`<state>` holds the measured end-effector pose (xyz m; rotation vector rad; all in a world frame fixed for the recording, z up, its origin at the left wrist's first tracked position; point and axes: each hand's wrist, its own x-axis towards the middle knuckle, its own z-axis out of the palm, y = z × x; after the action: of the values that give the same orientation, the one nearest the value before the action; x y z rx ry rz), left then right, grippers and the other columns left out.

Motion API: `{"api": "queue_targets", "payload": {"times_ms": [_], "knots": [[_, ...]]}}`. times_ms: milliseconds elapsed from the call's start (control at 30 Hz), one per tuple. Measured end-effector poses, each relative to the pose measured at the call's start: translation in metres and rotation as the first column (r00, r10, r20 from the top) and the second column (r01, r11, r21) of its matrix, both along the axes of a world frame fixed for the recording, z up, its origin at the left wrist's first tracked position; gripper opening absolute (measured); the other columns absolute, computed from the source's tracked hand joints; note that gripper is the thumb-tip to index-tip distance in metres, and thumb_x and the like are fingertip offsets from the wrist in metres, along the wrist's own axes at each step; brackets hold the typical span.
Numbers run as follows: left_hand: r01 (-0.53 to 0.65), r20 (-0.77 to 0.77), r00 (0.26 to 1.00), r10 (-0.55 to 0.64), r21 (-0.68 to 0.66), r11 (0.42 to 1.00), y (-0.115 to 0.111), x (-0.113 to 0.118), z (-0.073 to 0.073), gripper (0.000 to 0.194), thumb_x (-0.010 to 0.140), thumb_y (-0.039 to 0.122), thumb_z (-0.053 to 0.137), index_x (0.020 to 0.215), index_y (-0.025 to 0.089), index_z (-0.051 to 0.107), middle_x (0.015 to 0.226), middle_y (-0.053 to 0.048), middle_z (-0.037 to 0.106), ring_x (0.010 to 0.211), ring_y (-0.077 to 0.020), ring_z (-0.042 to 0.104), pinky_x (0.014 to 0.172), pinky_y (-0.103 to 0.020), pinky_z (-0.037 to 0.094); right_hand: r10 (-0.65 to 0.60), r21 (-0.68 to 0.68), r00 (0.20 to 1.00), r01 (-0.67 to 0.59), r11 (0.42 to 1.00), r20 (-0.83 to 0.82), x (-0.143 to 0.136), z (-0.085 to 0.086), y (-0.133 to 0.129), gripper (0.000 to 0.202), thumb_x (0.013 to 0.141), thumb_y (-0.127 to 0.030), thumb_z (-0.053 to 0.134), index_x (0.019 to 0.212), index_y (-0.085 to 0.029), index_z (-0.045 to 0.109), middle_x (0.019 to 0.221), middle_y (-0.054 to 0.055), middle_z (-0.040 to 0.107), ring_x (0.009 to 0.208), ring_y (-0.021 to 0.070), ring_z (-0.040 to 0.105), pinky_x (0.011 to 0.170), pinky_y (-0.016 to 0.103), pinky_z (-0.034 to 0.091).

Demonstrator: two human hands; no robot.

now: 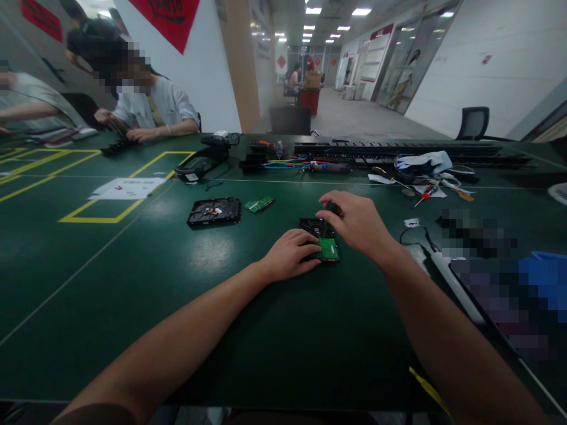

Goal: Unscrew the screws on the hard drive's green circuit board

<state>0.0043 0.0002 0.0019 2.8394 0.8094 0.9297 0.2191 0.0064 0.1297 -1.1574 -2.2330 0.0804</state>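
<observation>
A hard drive (312, 224) with a green circuit board (328, 250) on its near part lies on the green table. My left hand (293, 254) grips it from the left, fingers across its top and thumb by the near edge. Just above the drive's far right side, my right hand (354, 221) is closed around a small dark tool (333, 208); the fingers hide most of it, so its kind is unclear. To the left lie a second hard drive (214, 211) and a loose green circuit board (259, 205).
Cables (287, 165) and long black rails (398, 150) lie across the back. A red-handled screwdriver (426, 193) and a white-and-blue glove (424, 162) lie at the back right. A paper sheet (128, 188) is on the left. Across the table a person (155, 106) handles a dark part.
</observation>
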Motion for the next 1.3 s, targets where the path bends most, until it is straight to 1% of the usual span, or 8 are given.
{"api": "queue_targets", "payload": {"times_ms": [133, 267, 400, 500, 700, 833, 1167, 1300], "knots": [[0.005, 0.002, 1.000, -0.005, 0.006, 1.000, -0.0003, -0.0001, 0.0006, 0.033, 0.103, 0.044, 0.065, 0.123, 0.020, 0.075, 0.131, -0.012, 0.071, 0.123, -0.0284, 0.065, 0.110, -0.048, 0.051, -0.004, 0.010, 1.000, 0.004, 1.000, 0.002, -0.0024, -0.0012, -0.0007, 0.017, 0.098, -0.031, 0.070, 0.113, -0.023, 0.072, 0.112, 0.008, 0.079, 0.099, 0.0265, 0.072, 0.089, 0.040, 0.052], [0.004, -0.001, 1.000, -0.004, -0.012, 1.000, -0.0005, -0.0002, 0.0017, 0.034, 0.104, 0.046, 0.064, 0.124, 0.021, 0.075, 0.131, -0.011, 0.071, 0.123, -0.0286, 0.065, 0.110, -0.049, 0.051, 0.008, 0.007, 0.999, -0.009, 1.000, 0.040, -0.0061, -0.0014, -0.0031, 0.020, 0.099, -0.031, 0.069, 0.117, -0.023, 0.072, 0.113, 0.009, 0.078, 0.100, 0.0271, 0.072, 0.091, 0.042, 0.054], [0.003, -0.009, 1.000, -0.004, -0.019, 1.000, 0.0006, -0.0003, 0.0002, 0.034, 0.103, 0.046, 0.064, 0.124, 0.022, 0.075, 0.131, -0.010, 0.071, 0.125, -0.0289, 0.064, 0.110, -0.050, 0.051, 0.030, -0.005, 0.998, -0.030, 1.000, 0.058, -0.0080, -0.0004, -0.0050, 0.027, 0.099, -0.027, 0.068, 0.125, -0.021, 0.072, 0.119, 0.011, 0.078, 0.106, 0.0288, 0.073, 0.097, 0.044, 0.055], [0.003, -0.009, 1.000, -0.003, -0.030, 1.000, 0.0014, -0.0006, -0.0012, 0.034, 0.103, 0.046, 0.064, 0.125, 0.022, 0.075, 0.132, -0.011, 0.070, 0.125, -0.0290, 0.064, 0.110, -0.050, 0.051, 0.026, -0.010, 0.998, -0.025, 1.000, 0.055, -0.0060, 0.0018, -0.0052, 0.033, 0.100, -0.028, 0.066, 0.131, -0.019, 0.071, 0.124, 0.012, 0.078, 0.109, 0.0297, 0.074, 0.099, 0.046, 0.056], [0.008, -0.012, 1.000, -0.009, -0.049, 0.999, 0.0004, -0.0013, 0.0009, 0.035, 0.103, 0.046, 0.064, 0.126, 0.023, 0.075, 0.133, -0.011, 0.070, 0.127, -0.0295, 0.063, 0.111, -0.051, 0.050, 0.037, 0.000, 0.993, -0.038, 0.999, 0.113, -0.0014, 0.0079, -0.0080, 0.049, 0.101, -0.024, 0.059, 0.149, -0.014, 0.061, 0.135, 0.016, 0.075, 0.118, 0.0305, 0.073, 0.106, 0.047, 0.055], [0.010, -0.004, 1.000, -0.010, -0.047, 0.999, 0.0000, -0.0015, 0.0021, 0.035, 0.103, 0.046, 0.064, 0.127, 0.022, 0.075, 0.132, -0.012, 0.070, 0.126, -0.0294, 0.064, 0.111, -0.051, 0.051, 0.026, 0.000, 0.994, -0.026, 1.000, 0.107, -0.0014, 0.0071, -0.0069, 0.047, 0.101, -0.024, 0.059, 0.147, -0.015, 0.062, 0.134, 0.016, 0.075, 0.119, 0.0309, 0.072, 0.106, 0.048, 0.054], [0.010, -0.011, 1.000, -0.010, -0.039, 0.999, -0.0012, -0.0010, 0.0029, 0.034, 0.103, 0.045, 0.064, 0.127, 0.023, 0.074, 0.133, -0.011, 0.070, 0.125, -0.0288, 0.064, 0.111, -0.051, 0.050, -0.009, -0.017, 0.999, 0.010, 1.000, 0.037, -0.0062, 0.0001, -0.0012, 0.036, 0.100, -0.031, 0.066, 0.135, -0.023, 0.068, 0.124, 0.012, 0.077, 0.110, 0.0304, 0.072, 0.099, 0.046, 0.054], [0.006, -0.006, 1.000, -0.006, -0.031, 0.999, -0.0005, -0.0009, 0.0014, 0.034, 0.103, 0.045, 0.064, 0.126, 0.022, 0.075, 0.132, -0.011, 0.070, 0.125, -0.0287, 0.064, 0.111, -0.050, 0.051, -0.005, -0.024, 0.999, 0.006, 1.000, 0.042, -0.0069, 0.0005, -0.0023, 0.039, 0.100, -0.029, 0.066, 0.138, -0.023, 0.067, 0.126, 0.012, 0.077, 0.112, 0.0300, 0.072, 0.101, 0.046, 0.054]]}}
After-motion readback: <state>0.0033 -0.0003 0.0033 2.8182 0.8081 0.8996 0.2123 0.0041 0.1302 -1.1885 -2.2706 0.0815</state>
